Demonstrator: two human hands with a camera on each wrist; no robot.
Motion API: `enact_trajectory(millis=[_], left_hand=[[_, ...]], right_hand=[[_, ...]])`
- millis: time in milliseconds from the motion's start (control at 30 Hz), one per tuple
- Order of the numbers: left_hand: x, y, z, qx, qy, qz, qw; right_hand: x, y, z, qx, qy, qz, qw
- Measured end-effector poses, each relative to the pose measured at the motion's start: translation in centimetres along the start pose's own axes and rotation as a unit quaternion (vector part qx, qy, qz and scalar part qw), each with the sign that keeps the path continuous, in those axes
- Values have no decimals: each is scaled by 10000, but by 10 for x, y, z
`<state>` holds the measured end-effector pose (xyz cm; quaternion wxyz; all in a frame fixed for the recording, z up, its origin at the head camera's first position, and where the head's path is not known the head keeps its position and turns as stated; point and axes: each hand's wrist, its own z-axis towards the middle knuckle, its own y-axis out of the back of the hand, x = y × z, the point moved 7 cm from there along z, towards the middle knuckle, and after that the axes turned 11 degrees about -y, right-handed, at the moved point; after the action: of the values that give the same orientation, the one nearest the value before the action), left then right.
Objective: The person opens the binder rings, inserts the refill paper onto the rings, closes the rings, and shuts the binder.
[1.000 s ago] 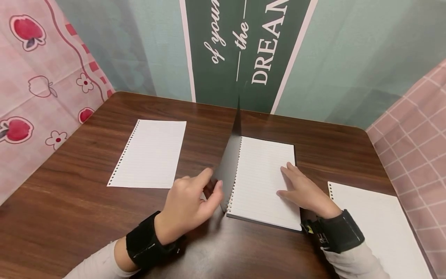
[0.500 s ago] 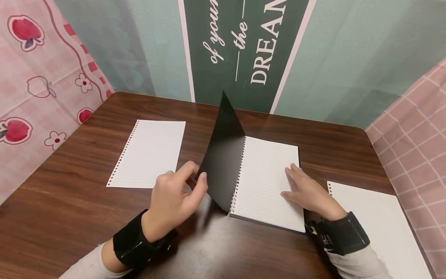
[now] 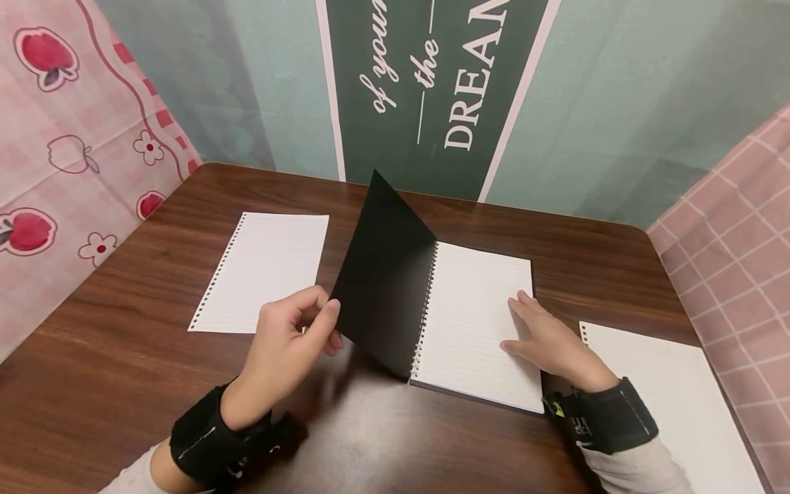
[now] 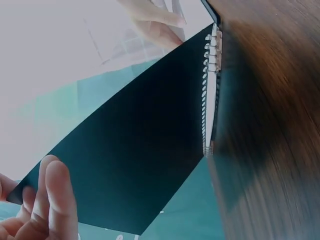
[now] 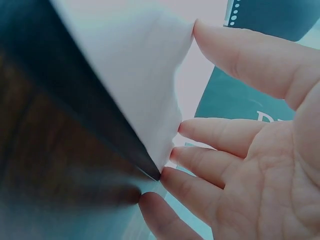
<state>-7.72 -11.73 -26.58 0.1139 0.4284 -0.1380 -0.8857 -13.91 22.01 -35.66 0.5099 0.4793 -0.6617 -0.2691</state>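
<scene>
A ring-bound notebook [image 3: 481,322] lies on the table, its lined white pages facing up. My left hand [image 3: 286,343] pinches the outer edge of its black cover [image 3: 389,281] between thumb and fingers; the cover stands tilted up to the left of the rings. In the left wrist view the fingers [image 4: 59,200] lie against the cover's free corner. Spread on the right side of the top page, my right hand [image 3: 552,343] rests with straight fingers. The right wrist view shows those fingertips [image 5: 170,177] touching the paper and the notebook's edge.
A loose punched lined sheet [image 3: 265,267] lies on the wooden table [image 3: 123,329] at the left. Another white sheet [image 3: 666,391] lies at the right, partly under the right forearm. A green curtain with lettering [image 3: 432,89] hangs behind, and pink cloths flank both sides.
My left hand has moved left, swinging the black cover from nearly upright over to the left. The right hand has stayed on the page, shifting slightly right with the notebook.
</scene>
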Motion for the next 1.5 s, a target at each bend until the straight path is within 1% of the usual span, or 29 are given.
enact_trajectory(millis=[100, 233, 333, 467, 667, 767, 867, 1033, 1133, 1233, 1333, 1500], left_hand=[[5, 4, -1, 98, 300, 159, 9994], [12, 9, -3, 185, 526, 537, 9970], [18, 12, -6, 208, 684, 681, 9951], [26, 16, -10, 185, 825, 673, 9941], [40, 21, -18, 182, 1034, 425, 9936], [45, 24, -20, 255, 1129, 522, 9919], [48, 26, -21, 408, 1255, 725, 9886], [52, 29, -22, 756, 1435, 1216, 9792], [54, 30, -23, 1034, 1495, 1538, 9712], [58, 28, -25, 1351, 1663, 1766, 9607], [62, 25, -28, 1702, 1866, 1913, 9485], [69, 20, -32, 2226, 1980, 2141, 9303]], right_hand=[[-1, 1, 0, -2, 1, -10, 10000], [-3, 2, 0, 1, -12, -47, 10000], [-5, 4, 0, -7, -16, -76, 10000], [-7, 4, 1, 23, -50, -54, 10000], [-9, 3, 1, 69, -91, 13, 9999], [-10, 2, -1, 128, -74, 122, 9998], [-10, 1, -2, 207, -55, 257, 9994], [-11, 3, -3, 210, -8, 309, 9993], [-12, 5, -3, 222, -60, 331, 9992], [-15, 6, -3, 237, -124, 373, 9989], [-18, 7, -4, 222, -171, 385, 9989], [-24, 8, -3, 207, -195, 380, 9989]])
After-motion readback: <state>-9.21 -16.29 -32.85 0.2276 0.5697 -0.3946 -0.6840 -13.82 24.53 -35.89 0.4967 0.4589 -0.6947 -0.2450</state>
